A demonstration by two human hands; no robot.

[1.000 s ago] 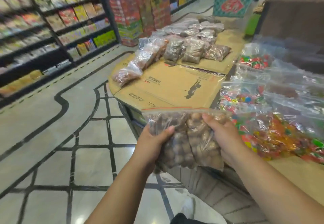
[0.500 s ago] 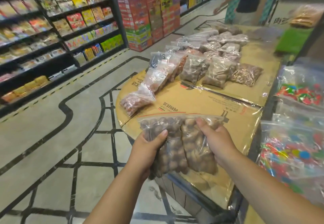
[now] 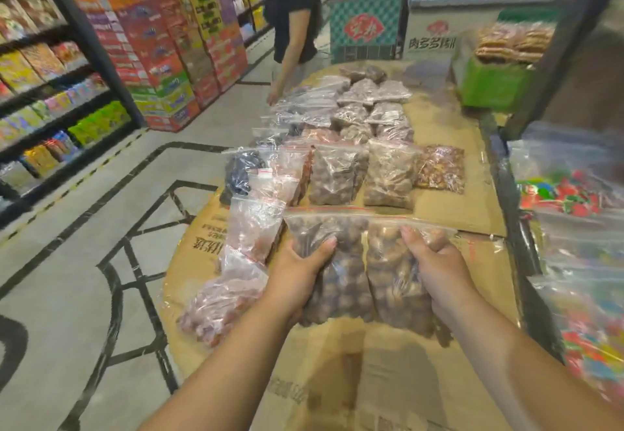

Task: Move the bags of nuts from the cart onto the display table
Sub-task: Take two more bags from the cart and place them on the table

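Holds two clear zip bags side by side over the near part of the cardboard-covered table (image 3: 456, 201). Grips the left bag (image 3: 341, 282), full of dark round nuts, with the left hand (image 3: 297, 272): thumb curled over its front near the upper left corner, fingers hidden beneath, with most of the bag right of and below the palm. Pinches the right bag (image 3: 391, 278), of paler nuts, with the right hand (image 3: 439, 268) at its upper right corner, with the rest of the bag left of and below the hand. Holds both edge to edge, zip strips pointing away from the body. Cannot tell of any contact with the cardboard below. Faces rows of bags (image 3: 364, 147) lying flat on the table just beyond.
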